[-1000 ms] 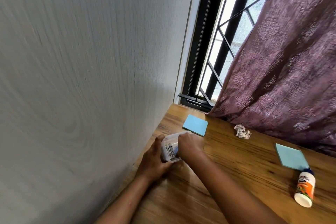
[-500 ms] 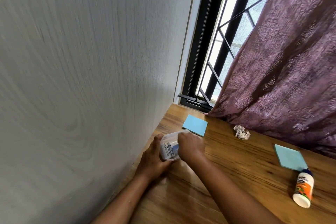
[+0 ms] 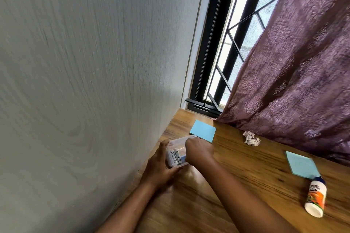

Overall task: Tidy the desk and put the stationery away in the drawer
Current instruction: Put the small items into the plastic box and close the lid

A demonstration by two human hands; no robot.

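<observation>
Little had moved since the earlier frames: both hands stayed on the small clear plastic box (image 3: 175, 154) at lower centre, and only the camera seemed to have drifted slightly, sliding the right-hand items a touch down the frame.

I saw the left hand (image 3: 158, 168) cupping the box from below and the side, its grip clamped on the box near the grey wood-grain panel (image 3: 85, 81) that filled the left of the frame. The right hand (image 3: 197, 152) sat on top of the box, fingers curled over the lid edge; its grip looked closed on the lid, though I could not tell whether it was pressing the lid shut or prising it open. Inside the box I made out what looked like batteries.

The box rested on the table (image 3: 246, 185), just below a blue sticky-note pad (image 3: 203, 133) at centre frame. A crumpled paper ball (image 3: 251, 138) lay right of centre near the purple curtain (image 3: 293, 72). A second blue sticky-note pad (image 3: 302, 164) sat at the right, with a glue bottle (image 3: 315, 197) lying on its side just below it at lower right.

I judged the task to be at an early stage: both pads, the glue and the paper ball were loose on the table, the box was in hand, and no drawer was in view.
</observation>
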